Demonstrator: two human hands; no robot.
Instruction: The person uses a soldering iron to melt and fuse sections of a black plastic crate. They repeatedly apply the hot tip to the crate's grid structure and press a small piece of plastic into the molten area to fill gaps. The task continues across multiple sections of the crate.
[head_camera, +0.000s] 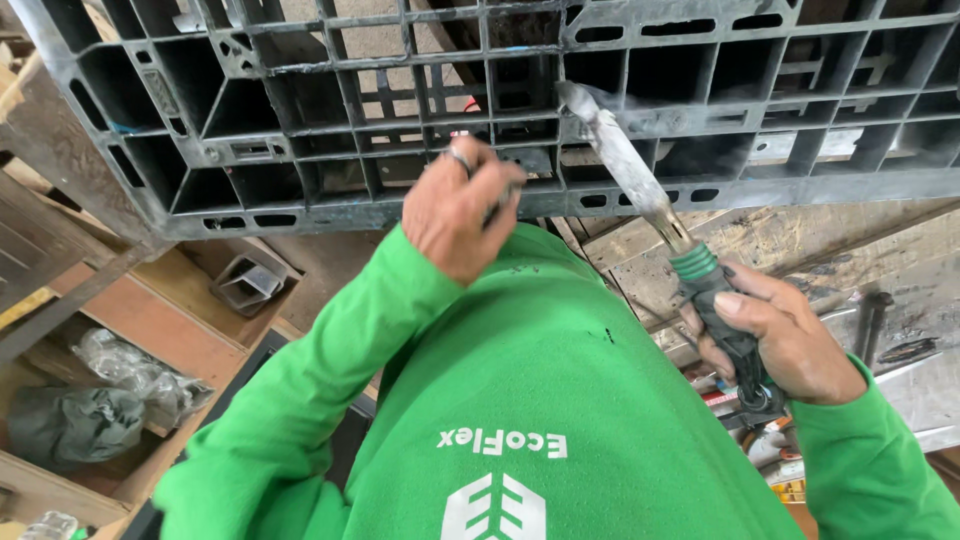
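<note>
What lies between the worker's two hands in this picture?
In the head view, between the left hand and the right hand lie the tool's metal blade, the pallet's grey edge and green sweatshirt.

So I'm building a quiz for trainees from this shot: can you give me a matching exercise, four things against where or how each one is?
Things:
1. grey plastic pallet
2. metal-tipped tool with green collar
3. left hand
4. right hand

States:
a. grips the tool's dark handle
b. tip set against the pallet's ribs
c. fingers curled at the pallet's lower edge
d. standing on edge ahead of the person

Pairs: 1-d, 2-b, 3-c, 4-a
</note>
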